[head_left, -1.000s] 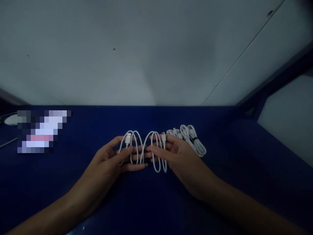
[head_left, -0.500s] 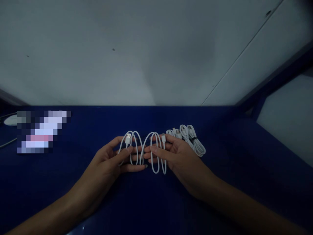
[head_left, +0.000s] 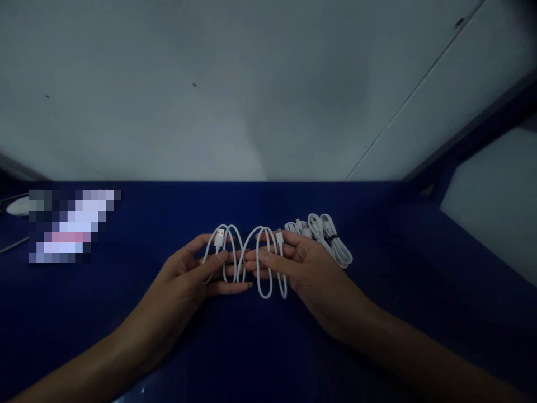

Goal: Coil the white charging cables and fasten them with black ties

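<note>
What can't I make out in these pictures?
All in the head view:
Pixelated patch: blocks blur whatever lies there.
White rounded object: right part lost under those blocks.
Bundled cables: partly behind the right hand, so their number is unclear.
Connector on the held cable: too small and dim to identify.

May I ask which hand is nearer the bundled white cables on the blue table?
Right: the right hand is just in front of the cables, slightly left; the left hand is farther left.
</note>
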`<act>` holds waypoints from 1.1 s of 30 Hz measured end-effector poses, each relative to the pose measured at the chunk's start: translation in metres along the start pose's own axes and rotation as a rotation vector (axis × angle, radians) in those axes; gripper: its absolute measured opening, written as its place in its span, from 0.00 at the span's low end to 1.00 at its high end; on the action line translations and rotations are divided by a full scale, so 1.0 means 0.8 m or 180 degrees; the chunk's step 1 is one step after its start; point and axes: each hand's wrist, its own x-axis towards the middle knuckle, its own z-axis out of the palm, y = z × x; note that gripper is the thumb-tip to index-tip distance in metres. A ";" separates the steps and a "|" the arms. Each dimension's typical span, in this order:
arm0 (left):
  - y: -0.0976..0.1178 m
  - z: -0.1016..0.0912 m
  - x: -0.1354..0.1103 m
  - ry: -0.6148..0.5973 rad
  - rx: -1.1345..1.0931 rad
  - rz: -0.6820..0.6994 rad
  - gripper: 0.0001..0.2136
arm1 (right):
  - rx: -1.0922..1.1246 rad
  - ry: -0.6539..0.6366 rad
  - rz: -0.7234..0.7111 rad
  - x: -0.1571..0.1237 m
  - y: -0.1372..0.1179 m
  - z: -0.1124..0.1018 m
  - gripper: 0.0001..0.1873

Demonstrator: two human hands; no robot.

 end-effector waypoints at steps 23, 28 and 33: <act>-0.001 0.000 0.000 -0.0051 -0.0028 0.0038 0.10 | 0.0015 0.0106 -0.0013 -0.001 -0.001 0.003 0.14; -0.001 0.000 -0.003 -0.0081 -0.0038 0.0059 0.10 | -0.0067 0.0125 -0.0001 -0.003 -0.005 0.004 0.14; 0.001 0.000 -0.007 -0.0101 -0.0081 0.0047 0.11 | -0.0022 0.0169 -0.0055 -0.003 -0.006 0.007 0.12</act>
